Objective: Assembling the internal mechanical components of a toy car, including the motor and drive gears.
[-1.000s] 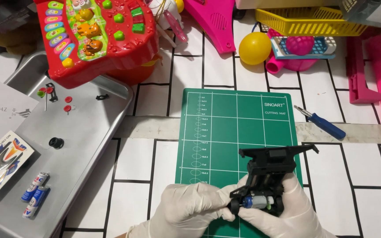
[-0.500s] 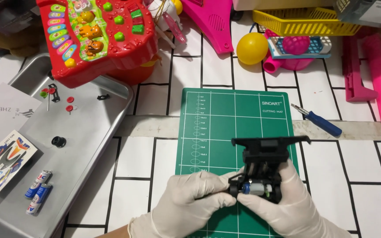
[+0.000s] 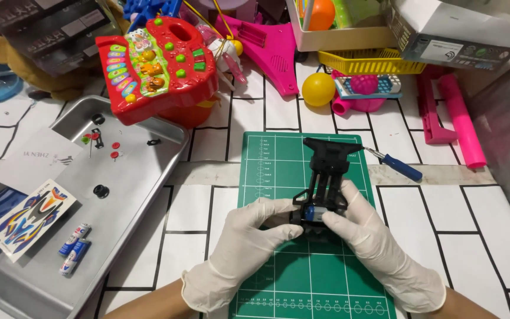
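Both gloved hands, left hand [image 3: 249, 233] and right hand [image 3: 373, 236], pinched black plastic toy-car chassis [image 3: 324, 177] over green cutting mat [image 3: 278, 177]; fingertips clamped on small blue-silver motor [image 3: 314, 212], probably; seating needs steady press.

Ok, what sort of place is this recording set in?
Probably a home hobby or toy-repair table. Gloved hands, left hand and right hand, hold a black toy car chassis over a green cutting mat, with a metal parts tray, a screwdriver and a red toy keyboard nearby.
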